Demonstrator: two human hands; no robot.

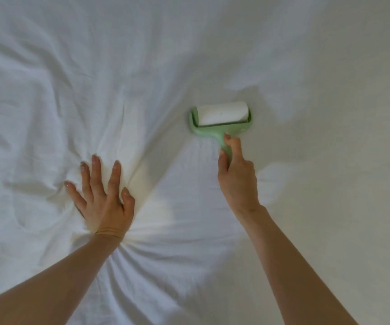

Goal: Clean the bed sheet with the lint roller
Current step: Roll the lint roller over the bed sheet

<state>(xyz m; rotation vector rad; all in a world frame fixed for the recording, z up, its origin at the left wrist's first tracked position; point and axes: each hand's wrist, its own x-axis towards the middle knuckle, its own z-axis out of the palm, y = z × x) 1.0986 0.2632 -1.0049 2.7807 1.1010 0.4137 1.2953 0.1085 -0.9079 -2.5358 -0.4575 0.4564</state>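
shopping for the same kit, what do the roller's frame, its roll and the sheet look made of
Lint roller frame: likely moulded plastic, smooth matte mint green. Roll: seemingly sticky paper, dull white. Bed sheet: woven fabric, perhaps cotton, matte, softly creased.

No writing was legible. Roller (222, 116) and sheet (318, 184) showed no readable text, label, brand, number or sign.
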